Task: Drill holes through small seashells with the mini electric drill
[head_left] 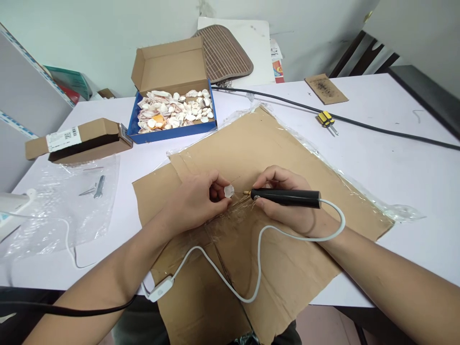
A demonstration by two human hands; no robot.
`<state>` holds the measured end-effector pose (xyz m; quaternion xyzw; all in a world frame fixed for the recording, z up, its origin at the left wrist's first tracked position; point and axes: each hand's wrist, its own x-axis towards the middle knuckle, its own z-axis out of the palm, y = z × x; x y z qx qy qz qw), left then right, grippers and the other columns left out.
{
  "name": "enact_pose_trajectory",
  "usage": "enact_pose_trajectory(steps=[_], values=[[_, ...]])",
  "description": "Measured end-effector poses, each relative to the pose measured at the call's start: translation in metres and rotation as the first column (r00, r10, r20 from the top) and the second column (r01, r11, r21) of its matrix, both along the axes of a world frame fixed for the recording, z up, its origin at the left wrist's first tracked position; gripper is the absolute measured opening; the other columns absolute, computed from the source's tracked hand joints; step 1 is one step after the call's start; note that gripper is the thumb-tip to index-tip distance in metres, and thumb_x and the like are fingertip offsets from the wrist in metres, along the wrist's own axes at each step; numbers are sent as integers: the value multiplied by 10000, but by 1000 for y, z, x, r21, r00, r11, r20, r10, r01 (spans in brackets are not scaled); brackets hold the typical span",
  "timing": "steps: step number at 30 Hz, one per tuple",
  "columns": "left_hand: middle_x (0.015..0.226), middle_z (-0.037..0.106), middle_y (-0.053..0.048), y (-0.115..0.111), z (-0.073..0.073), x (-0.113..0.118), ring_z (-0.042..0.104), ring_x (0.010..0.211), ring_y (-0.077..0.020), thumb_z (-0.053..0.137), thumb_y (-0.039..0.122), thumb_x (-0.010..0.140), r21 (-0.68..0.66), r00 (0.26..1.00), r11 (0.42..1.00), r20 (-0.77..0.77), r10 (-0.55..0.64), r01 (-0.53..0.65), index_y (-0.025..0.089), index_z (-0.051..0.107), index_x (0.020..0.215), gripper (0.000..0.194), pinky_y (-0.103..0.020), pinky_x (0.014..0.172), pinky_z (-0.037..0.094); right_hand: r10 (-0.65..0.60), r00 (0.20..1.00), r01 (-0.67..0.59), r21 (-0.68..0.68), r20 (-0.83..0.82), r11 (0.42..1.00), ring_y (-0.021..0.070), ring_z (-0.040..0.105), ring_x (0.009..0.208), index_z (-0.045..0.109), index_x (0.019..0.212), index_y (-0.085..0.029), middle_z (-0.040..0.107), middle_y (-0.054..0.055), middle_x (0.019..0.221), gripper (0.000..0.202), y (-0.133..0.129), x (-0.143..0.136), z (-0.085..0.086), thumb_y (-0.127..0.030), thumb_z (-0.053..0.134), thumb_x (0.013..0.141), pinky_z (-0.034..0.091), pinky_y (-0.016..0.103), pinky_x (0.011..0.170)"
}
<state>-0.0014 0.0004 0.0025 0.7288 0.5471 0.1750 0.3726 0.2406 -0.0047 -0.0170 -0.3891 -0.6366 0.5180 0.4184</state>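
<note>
**Close work at a fine point**

A broad white tabletop (413, 177) carries overlapping sheets of brown corrugated cardboard (287, 148), partly edged with clear plastic film and hanging over the near side. Beyond the sheets' far left edge stands a blue-sided cardboard box (174, 136) with its lid raised, holding many white and pinkish seashells (183, 110).

Over the cardboard, the person's two hands face each other. The right hand (287, 215) grasps a slim black cylindrical tool (287, 197) along its barrel, near the front; a white cord (259, 258) trails from its rear to a white inline switch (161, 289). The barrel looks light and rigid, probably smooth enough to turn in a loose hold, so the front of it seems the best place to grip, clear of the brass-coloured nose (247, 193).

The left hand (201, 199) pinches a small whitish rounded piece (229, 191), apparently a shell, between thumb and fingers, directly before the tool's thin metal bit (239, 192). Whether bit and piece touch cannot be told. The piece should be almost weightless, stiff, perhaps slippery and liable to chip; it is best held by its rim, with fingertips away from the bit.
</note>
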Motion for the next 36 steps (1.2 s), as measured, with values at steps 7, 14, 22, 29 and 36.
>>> enact_pose_trajectory(steps=[7, 14, 22, 29, 36], values=[[822, 766, 1, 0, 2, 0, 674, 712, -192, 770, 290, 817, -11, 1000, 1000, 8, 10, -10, 234, 729, 971, 169, -344, 689, 576, -98, 995, 97, 29, 32, 995, 125, 501, 541, 666, 878, -237, 632, -35, 657, 129, -1, -4, 0, -258, 785, 835, 376, 297, 514], [801, 741, 9, 0, 1, 0, 655, 698, -186, 754, 267, 812, -9, 1000, 1000, 21, 2, -2, 231, 733, 962, 155, -341, 680, 548, -74, 997, 74, 17, 34, 997, 110, 480, 537, 623, 900, -240, 604, -55, 672, 239, -2, 0, 1, -222, 833, 788, 374, 285, 500], [823, 762, 3, 0, 0, 0, 669, 710, -196, 759, 287, 816, -10, 1000, 1000, 10, 9, -9, 245, 735, 973, 164, -350, 691, 563, -127, 989, 126, 13, 78, 992, 126, 489, 581, 614, 814, -248, 602, -25, 700, 238, -1, 0, 1, -264, 850, 792, 362, 283, 493], [821, 760, 5, 0, 1, 0, 680, 718, -202, 759, 310, 823, -17, 1000, 1000, -9, 7, -7, 248, 723, 973, 167, -353, 696, 567, -116, 992, 118, -24, 52, 993, 154, 521, 604, 591, 818, -262, 615, -2, 705, 277, -3, -2, -1, -344, 855, 835, 333, 290, 470], [835, 763, -5, 1, 1, -1, 676, 724, -200, 761, 299, 825, -11, 1000, 1000, 2, -5, 6, 238, 715, 989, 181, -359, 706, 575, -113, 993, 113, -19, 17, 993, 162, 514, 610, 589, 823, -265, 612, -2, 703, 275, -4, -2, -4, -365, 840, 873, 347, 295, 476]])
